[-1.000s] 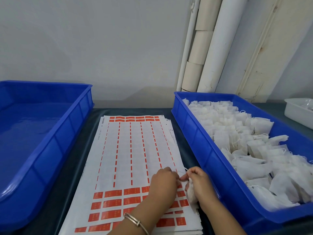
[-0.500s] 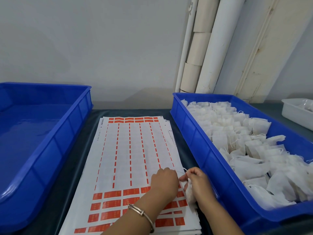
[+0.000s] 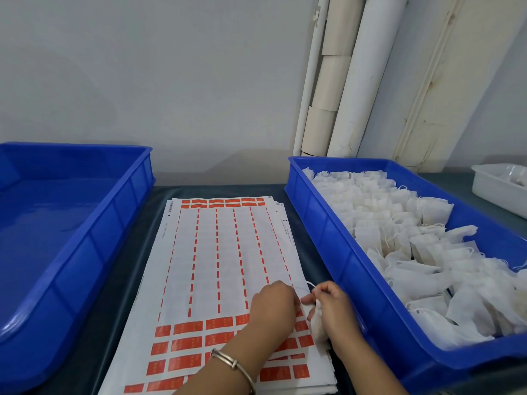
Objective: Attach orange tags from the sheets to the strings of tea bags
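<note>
A stack of white sheets lies in the middle, with rows of orange tags left near the front edge. My left hand rests curled over the sheet's right side, fingertips hidden against the tags. Beside it, my right hand grips a white tea bag and pinches its thin white string, which loops up between the two hands. What the left fingertips hold is hidden.
An empty blue bin stands at the left. A blue bin at the right holds several white tea bags. A white tray sits at the far right. White pipes run up the wall behind.
Both hands stay at the sheet's right edge with only small finger shifts. The view has tilted slightly.
</note>
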Demonstrator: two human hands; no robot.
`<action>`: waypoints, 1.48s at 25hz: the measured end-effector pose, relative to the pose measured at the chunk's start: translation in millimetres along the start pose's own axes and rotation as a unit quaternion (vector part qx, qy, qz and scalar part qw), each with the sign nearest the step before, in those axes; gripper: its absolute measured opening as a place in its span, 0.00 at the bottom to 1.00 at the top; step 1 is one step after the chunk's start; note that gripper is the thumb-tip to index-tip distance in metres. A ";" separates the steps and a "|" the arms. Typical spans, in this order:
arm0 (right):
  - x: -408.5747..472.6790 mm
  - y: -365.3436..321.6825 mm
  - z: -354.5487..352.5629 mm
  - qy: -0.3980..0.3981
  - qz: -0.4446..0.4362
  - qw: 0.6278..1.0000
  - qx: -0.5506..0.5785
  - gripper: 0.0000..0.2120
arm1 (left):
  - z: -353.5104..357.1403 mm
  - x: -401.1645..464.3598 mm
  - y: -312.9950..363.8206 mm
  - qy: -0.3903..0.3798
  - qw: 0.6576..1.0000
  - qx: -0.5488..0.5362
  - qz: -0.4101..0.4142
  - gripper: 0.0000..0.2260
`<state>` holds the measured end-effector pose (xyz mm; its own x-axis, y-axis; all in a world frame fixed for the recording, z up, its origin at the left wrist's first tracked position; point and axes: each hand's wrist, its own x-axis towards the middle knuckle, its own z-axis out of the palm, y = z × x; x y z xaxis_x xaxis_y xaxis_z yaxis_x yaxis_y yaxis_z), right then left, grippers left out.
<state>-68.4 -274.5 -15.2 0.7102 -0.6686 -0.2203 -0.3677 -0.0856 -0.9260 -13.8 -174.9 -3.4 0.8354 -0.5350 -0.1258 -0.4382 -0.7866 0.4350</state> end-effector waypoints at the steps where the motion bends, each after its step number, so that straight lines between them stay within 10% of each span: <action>1: -0.4 0.0 0.4 -0.001 -0.003 1.000 -0.001 0.10 | -0.5 -0.2 0.2 -0.001 1.000 -0.005 -0.003 0.11; 37: -1.4 0.7 -5.4 -0.013 -0.006 1.000 0.010 0.10 | -29.6 14.3 38.3 -0.205 0.945 0.244 0.069 0.14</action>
<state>-72.9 -277.6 -13.9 0.7299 -0.6485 -0.2161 -0.3464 -0.0783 -0.9348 -8.8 -203.5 37.9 0.6044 -0.6392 -0.4755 -0.7185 -0.6952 0.0213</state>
